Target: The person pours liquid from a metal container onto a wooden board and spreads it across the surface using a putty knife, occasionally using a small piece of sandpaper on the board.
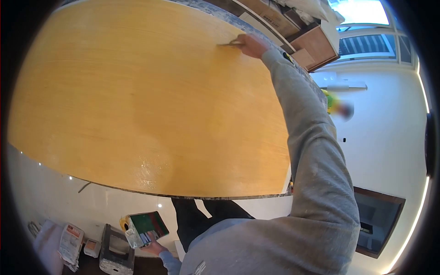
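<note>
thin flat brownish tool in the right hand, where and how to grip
The thin, flat brownish tool is probably best held by the end in the right hand, from the picture's right, as its free end points left over the large yellow panel.

Table [229, 19] with mottled blue-grey rim, broad yellow board [137, 91] laid flat on it, covering nearly all the top

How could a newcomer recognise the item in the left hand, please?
Find the big yellow panel. Below its lower edge, the left hand holds the boxy item; its large green face sets it apart from the pale bag nearby.
</note>
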